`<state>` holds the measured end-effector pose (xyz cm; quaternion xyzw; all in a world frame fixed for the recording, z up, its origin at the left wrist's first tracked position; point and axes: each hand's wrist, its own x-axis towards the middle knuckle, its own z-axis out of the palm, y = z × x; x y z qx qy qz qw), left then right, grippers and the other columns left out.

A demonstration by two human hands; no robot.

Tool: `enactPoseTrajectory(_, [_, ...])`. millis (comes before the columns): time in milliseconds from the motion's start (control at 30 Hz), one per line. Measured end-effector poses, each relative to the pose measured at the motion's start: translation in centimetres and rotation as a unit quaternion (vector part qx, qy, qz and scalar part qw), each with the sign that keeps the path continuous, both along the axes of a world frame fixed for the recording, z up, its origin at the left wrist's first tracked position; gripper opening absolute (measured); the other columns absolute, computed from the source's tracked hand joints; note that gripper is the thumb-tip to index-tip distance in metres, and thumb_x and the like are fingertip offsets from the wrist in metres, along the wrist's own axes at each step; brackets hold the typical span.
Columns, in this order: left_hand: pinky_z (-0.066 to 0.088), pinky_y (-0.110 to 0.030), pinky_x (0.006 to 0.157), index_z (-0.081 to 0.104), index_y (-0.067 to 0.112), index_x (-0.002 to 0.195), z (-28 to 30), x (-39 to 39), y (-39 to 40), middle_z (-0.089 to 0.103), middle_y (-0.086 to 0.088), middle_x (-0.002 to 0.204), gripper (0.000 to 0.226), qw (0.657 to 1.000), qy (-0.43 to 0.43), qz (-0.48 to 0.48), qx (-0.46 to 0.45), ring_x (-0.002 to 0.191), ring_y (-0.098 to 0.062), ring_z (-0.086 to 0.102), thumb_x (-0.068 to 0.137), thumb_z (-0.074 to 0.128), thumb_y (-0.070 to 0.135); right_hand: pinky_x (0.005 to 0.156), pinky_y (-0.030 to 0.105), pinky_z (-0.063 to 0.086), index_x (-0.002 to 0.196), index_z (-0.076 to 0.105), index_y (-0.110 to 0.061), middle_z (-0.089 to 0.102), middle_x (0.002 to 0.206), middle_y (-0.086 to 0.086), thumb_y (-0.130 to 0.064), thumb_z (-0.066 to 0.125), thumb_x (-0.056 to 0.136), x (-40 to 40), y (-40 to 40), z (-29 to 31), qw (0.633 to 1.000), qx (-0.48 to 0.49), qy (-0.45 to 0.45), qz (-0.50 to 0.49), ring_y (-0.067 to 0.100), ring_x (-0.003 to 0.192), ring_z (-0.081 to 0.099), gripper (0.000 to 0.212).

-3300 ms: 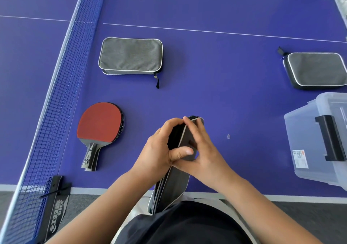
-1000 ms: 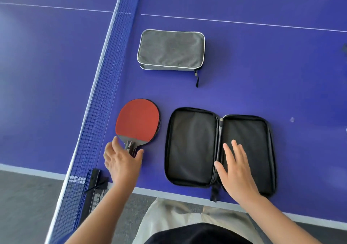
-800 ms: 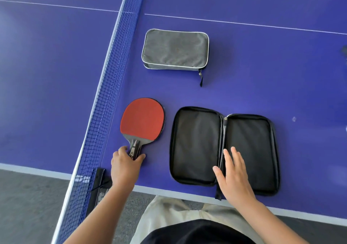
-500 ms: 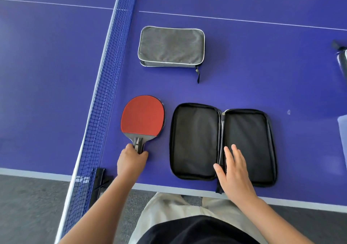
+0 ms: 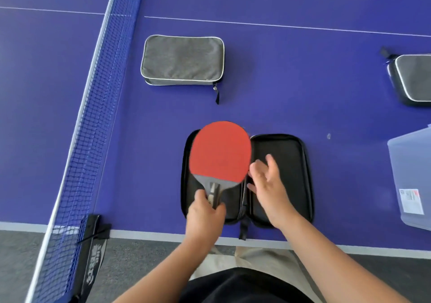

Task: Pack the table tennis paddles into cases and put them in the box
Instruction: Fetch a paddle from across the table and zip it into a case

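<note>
The red paddle (image 5: 220, 151), judged light and stiff, hung over the left half of the open black case (image 5: 290, 162), best held by its handle, where the left hand (image 5: 205, 211) gripped it. The right hand (image 5: 268, 179) hovered open-fingered beside the blade.

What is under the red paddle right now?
The left half of the open black case lies under the red paddle, held by the left hand. The lining directly beneath the blade is covered.
</note>
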<state>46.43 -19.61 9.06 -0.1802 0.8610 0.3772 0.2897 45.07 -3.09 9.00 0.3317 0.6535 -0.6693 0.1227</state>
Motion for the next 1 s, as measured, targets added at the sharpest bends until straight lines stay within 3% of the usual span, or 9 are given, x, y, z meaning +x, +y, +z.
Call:
enactPoseTrajectory(67, [0.041, -0.034, 0.055, 0.036, 0.019, 0.084, -0.1, 1.8, 3.5, 0.058, 0.000, 0.075, 0.026, 0.999, 0.000, -0.036, 0.010, 0.066, -0.023, 0.056, 0.087, 0.061, 0.027, 0.111, 0.042, 0.041, 0.153, 0.014, -0.041, 0.041, 0.148, -0.016, -0.078, 0.062, 0.069, 0.0, 3.0, -0.1, 0.999, 0.008, -0.008, -0.049, 0.005, 0.128, 0.050, 0.104])
enactPoseTrajectory(200, [0.041, -0.034, 0.058, 0.034, 0.022, 0.086, -0.7, 4.1, 9.0, 0.057, 0.003, 0.079, 0.023, 0.994, -0.054, -0.081, 0.040, 0.068, -0.018, 0.055, 0.089, 0.056, 0.029, 0.102, 0.044, 0.049, 0.139, 0.047, -0.036, 0.062, 0.129, -0.015, -0.044, 0.069, 0.088, 1.1, 8.8, -1.6, 0.996, 0.033, -0.002, -0.088, 0.008, 0.116, 0.061, 0.056])
enactPoseTrajectory(267, [0.046, -0.034, 0.063, 0.037, 0.023, 0.095, -0.8, 4.4, 10.7, 0.059, 0.005, 0.083, 0.027, 0.990, -0.080, -0.098, 0.061, 0.072, -0.016, 0.057, 0.089, 0.058, 0.039, 0.098, 0.046, 0.052, 0.134, 0.052, -0.036, 0.065, 0.123, -0.013, -0.041, 0.071, 0.088, 1.5, 10.8, -2.3, 0.996, 0.034, -0.004, -0.081, 0.010, 0.112, 0.064, 0.049])
enactPoseTrajectory(367, [0.046, -0.026, 0.080, 0.038, 0.022, 0.129, -1.0, 3.3, 11.9, 0.060, 0.011, 0.104, 0.060, 0.983, -0.102, 0.010, 0.151, 0.094, -0.006, 0.059, 0.086, 0.065, 0.054, 0.098, 0.046, 0.052, 0.132, 0.055, -0.033, 0.067, 0.122, -0.011, -0.037, 0.071, 0.089, 1.6, 13.0, -3.0, 0.997, 0.011, -0.007, -0.070, 0.010, 0.112, 0.065, 0.046])
enactPoseTrajectory(500, [0.042, -0.014, 0.084, 0.031, 0.020, 0.152, -2.1, -1.4, 12.0, 0.057, 0.006, 0.127, 0.074, 0.961, -0.051, 0.150, 0.229, 0.101, 0.003, 0.057, 0.090, 0.069, 0.035, 0.099, 0.044, 0.052, 0.134, 0.054, -0.028, 0.068, 0.122, -0.009, -0.030, 0.070, 0.091, 1.0, 14.4, -3.7, 0.999, -0.024, -0.012, -0.047, 0.010, 0.111, 0.066, 0.047])
enactPoseTrajectory(633, [0.051, -0.030, 0.096, 0.045, 0.020, 0.147, -3.3, -4.4, 12.6, 0.065, 0.002, 0.120, 0.062, 0.975, -0.042, 0.107, 0.189, 0.102, -0.009, 0.064, 0.090, 0.068, 0.029, 0.099, 0.042, 0.053, 0.136, 0.052, -0.029, 0.067, 0.123, -0.010, -0.035, 0.071, 0.089, 0.4, 14.9, -4.4, 0.999, -0.018, -0.021, -0.024, 0.009, 0.110, 0.066, 0.052])
enactPoseTrajectory(733, [0.047, -0.026, 0.089, 0.045, 0.023, 0.146, -3.4, -4.7, 13.1, 0.064, 0.004, 0.122, 0.058, 0.986, -0.032, 0.071, 0.145, 0.103, -0.011, 0.063, 0.092, 0.064, 0.035, 0.097, 0.036, 0.053, 0.138, 0.050, -0.029, 0.065, 0.123, -0.012, -0.042, 0.072, 0.087, -0.2, 15.1, -4.7, 0.999, 0.034, -0.026, -0.004, 0.006, 0.110, 0.064, 0.058])
enactPoseTrajectory(867, [0.043, -0.027, 0.096, 0.040, 0.018, 0.148, -3.3, -4.7, 13.8, 0.055, -0.003, 0.135, 0.056, 0.998, -0.001, 0.000, 0.063, 0.118, -0.020, 0.056, 0.097, 0.055, 0.035, 0.086, 0.023, 0.049, 0.140, 0.047, -0.026, 0.061, 0.121, -0.015, -0.043, 0.068, 0.089, -0.6, 14.9, -4.5, 0.994, 0.102, -0.027, 0.030, -0.001, 0.105, 0.059, 0.058])
enactPoseTrajectory(1000, [0.040, -0.028, 0.088, 0.037, 0.011, 0.148, -2.8, -4.6, 14.7, 0.045, -0.012, 0.137, 0.050, 0.999, 0.015, -0.034, 0.020, 0.114, -0.025, 0.053, 0.102, 0.046, 0.030, 0.097, 0.032, 0.049, 0.141, 0.045, -0.024, 0.058, 0.127, -0.011, -0.046, 0.066, 0.090, -0.5, 14.7, -4.8, 0.986, 0.154, -0.030, 0.056, 0.007, 0.113, 0.057, 0.059])
